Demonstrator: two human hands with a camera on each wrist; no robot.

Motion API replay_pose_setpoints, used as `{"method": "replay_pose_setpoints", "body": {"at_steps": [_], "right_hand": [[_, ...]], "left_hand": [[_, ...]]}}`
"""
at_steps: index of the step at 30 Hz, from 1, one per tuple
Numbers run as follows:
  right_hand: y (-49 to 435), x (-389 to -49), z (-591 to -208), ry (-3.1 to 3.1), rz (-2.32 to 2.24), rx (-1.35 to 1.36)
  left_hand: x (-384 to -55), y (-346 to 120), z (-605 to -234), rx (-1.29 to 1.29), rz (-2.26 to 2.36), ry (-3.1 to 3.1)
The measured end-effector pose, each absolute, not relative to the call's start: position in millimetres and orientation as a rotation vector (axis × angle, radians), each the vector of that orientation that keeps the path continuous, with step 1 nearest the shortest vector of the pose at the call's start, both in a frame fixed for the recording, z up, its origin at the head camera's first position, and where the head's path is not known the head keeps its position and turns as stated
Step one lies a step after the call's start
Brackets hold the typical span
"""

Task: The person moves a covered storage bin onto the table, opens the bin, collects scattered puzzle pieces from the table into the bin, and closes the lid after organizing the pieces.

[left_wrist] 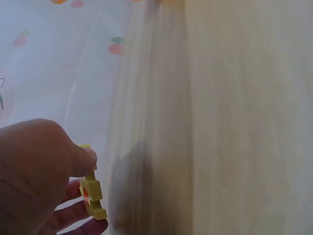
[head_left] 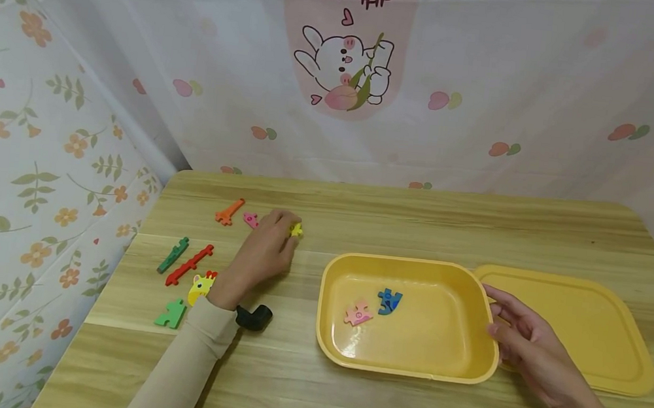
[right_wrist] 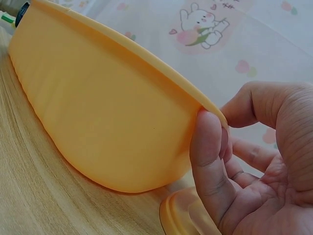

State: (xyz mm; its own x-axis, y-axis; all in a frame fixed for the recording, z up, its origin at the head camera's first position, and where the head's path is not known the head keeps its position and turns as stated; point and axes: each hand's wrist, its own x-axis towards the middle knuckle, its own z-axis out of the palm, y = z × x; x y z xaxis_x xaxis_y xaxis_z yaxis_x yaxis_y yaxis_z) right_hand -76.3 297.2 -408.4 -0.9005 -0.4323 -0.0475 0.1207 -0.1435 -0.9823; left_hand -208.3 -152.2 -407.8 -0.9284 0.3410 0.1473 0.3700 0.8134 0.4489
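Note:
My left hand (head_left: pixel 266 244) pinches a small yellow puzzle piece (left_wrist: pixel 91 193) between thumb and fingers, at the back left of the table. A pink piece (head_left: pixel 251 220) lies right beside that hand. At the right end of the yellow plastic box (head_left: pixel 406 367), my right hand (head_left: pixel 534 349) grips the rim, thumb on one side and fingers on the other in the right wrist view. Inside the box lie a light pink puzzle piece (head_left: pixel 359 314) and a blue puzzle piece (head_left: pixel 389 301).
A yellow lid (head_left: pixel 593 328) lies right of the box, under the right hand. On the left are an orange piece (head_left: pixel 228 212), a dark green piece (head_left: pixel 173 255), a red piece (head_left: pixel 190 265), a giraffe-head piece (head_left: pixel 199 287) and a green piece (head_left: pixel 172 313). Printed curtains hang behind and left.

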Motion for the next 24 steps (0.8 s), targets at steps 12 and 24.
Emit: {"method": "replay_pose_setpoints", "body": {"at_steps": [12, 24], "right_hand": [[296.8, -75.7, -410.4, 1.748, -2.112, -0.337], [296.9, -75.7, -408.8, 1.764, -2.106, -0.344]], "left_hand": [[-205.2, -146.6, -395.5, -0.550, -0.901, -2.874], [-199.9, -146.4, -383.3, -0.480, -1.355, -2.816]]}}
